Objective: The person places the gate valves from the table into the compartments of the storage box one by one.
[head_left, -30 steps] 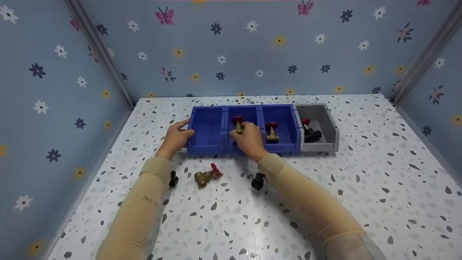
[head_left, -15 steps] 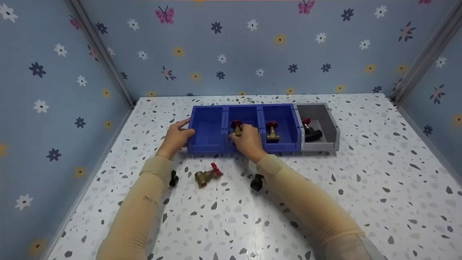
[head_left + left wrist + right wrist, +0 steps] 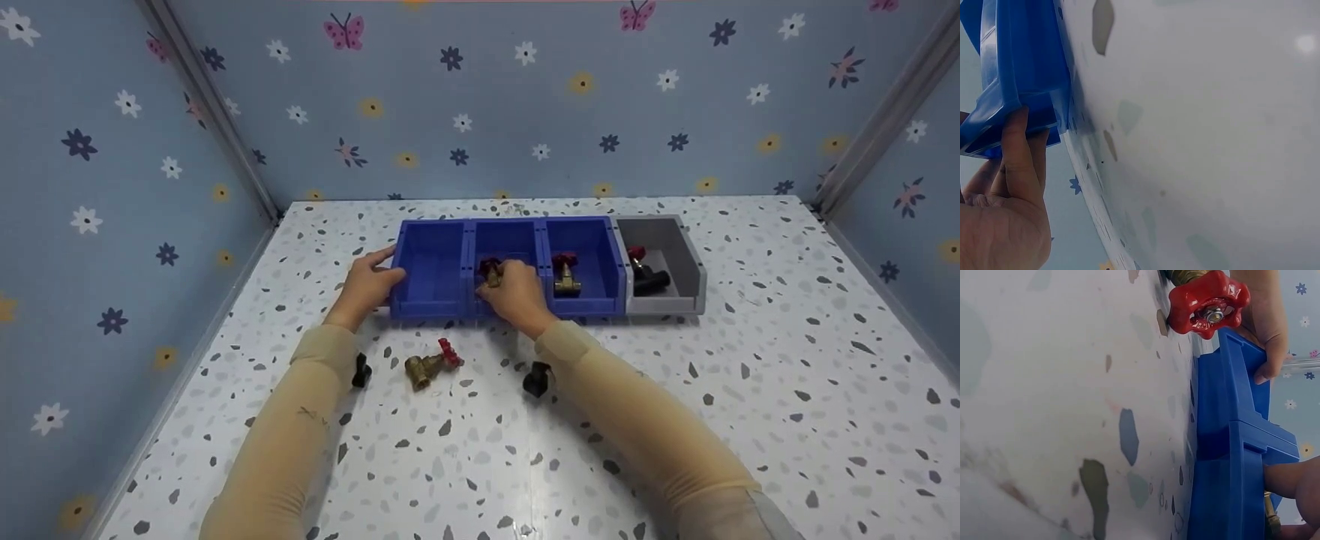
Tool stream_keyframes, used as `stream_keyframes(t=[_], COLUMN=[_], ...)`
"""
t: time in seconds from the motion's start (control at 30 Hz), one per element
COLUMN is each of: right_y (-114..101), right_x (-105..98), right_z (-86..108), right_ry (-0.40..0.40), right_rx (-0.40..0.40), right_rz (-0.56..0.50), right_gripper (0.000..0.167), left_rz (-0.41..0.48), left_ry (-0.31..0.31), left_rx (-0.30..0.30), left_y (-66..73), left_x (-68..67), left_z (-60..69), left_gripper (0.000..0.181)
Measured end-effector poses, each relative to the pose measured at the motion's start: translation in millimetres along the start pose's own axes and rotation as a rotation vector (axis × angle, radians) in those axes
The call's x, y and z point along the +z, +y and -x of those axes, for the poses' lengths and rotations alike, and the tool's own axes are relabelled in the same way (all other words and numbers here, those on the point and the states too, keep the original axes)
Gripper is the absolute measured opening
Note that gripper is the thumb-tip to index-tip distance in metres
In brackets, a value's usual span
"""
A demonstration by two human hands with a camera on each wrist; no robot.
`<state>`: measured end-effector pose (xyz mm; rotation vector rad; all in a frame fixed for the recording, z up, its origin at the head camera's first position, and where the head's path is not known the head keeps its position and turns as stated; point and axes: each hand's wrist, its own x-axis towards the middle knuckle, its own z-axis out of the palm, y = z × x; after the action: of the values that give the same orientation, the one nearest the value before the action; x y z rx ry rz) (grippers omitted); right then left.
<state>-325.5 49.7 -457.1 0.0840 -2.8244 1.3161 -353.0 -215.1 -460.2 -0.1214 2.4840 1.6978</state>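
Note:
My left hand (image 3: 364,286) holds the left side wall of the leftmost blue bin (image 3: 427,308), thumb over its rim; the left wrist view shows the fingers against the bin's outside (image 3: 999,90). My right hand (image 3: 520,294) reaches into the second blue bin (image 3: 506,234) and pinches a brass valve (image 3: 492,277) with a red handwheel, partly hidden by the fingers. Another brass valve (image 3: 424,369) lies on the table in front of the bins, between the forearms; its red handwheel (image 3: 1209,305) looms large in the right wrist view.
In the third blue bin stands a brass valve (image 3: 566,279) with a red wheel. The grey bin (image 3: 665,305) at the right end holds a black-bodied valve (image 3: 649,280), also red-wheeled. Flower-patterned walls (image 3: 495,112) enclose the speckled table (image 3: 765,360) at the back and sides.
My right hand has lowered the valve slightly, deeper into the second blue bin. The left hand keeps its place on the leftmost bin, and the valve on the table has not moved.

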Motion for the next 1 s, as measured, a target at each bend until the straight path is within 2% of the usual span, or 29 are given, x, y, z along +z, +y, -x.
stream_keyframes(t=[0.23,0.47,0.57,0.7,0.83,0.87,0.93,1.0], right_y=[-2.6,-2.1,-2.5,-3.3,-3.7,-3.8,-3.7,-3.6], right_x=[-3.2,-6.3,-7.8,-9.5,-10.6,-10.6,-10.8,-10.5], right_z=[-4.2,-12.4,-15.0,-15.4,-12.8,-12.1,-10.9,-10.1], right_ry=[-0.024,-0.08,-0.108,-0.13,-0.115,-0.112,-0.109,-0.118], right_rx=[0.027,0.038,0.055,0.068,0.036,0.029,0.019,0.014], right_rz=[-0.007,0.012,0.008,0.016,0.019,0.016,0.009,-0.001], right_gripper=[0.021,0.051,0.057,0.049,0.012,0.012,0.028,0.034], left_rz=[0.008,0.049,0.052,0.029,0.012,0.012,0.006,-0.003], left_ry=[-0.009,-0.017,-0.013,-0.007,-0.003,-0.002,0.0,0.003], left_rx=[-0.008,0.0,-0.001,-0.008,-0.017,-0.017,-0.014,-0.008], left_y=[-0.5,-0.9,-0.5,-0.4,-0.2,-0.3,-0.9,-1.3], left_x=[-0.5,-0.4,-0.1,0.1,-0.2,-0.3,-0.6,-0.4], left_z=[-1.3,-0.4,-0.1,-0.7,-1.5,-1.9,-2.6,-2.9], left_gripper=[0.07,0.071,0.071,0.071,0.07,0.07,0.07,0.07])
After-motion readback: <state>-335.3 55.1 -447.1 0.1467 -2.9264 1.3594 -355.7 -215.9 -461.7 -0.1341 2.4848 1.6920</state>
